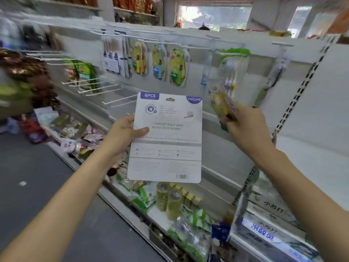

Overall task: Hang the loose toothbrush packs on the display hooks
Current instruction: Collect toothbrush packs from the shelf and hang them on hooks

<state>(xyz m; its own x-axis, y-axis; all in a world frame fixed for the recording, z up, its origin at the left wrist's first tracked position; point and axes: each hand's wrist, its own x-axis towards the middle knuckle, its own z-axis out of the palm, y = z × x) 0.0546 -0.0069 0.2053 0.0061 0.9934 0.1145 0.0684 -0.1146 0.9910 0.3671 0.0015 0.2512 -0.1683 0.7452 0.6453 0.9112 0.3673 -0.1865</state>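
White toothbrush pack [166, 140] upright, long axis vertical.

white pack [166, 140] "6PCS", "COMFORTABLE GRIP"

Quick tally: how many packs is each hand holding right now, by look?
White 6PCS pack, in the left hand: 1
Yellow-green pack, in the right hand: 1
Total in hand: 2
Packs already on the hooks are too blurred to count reliably.
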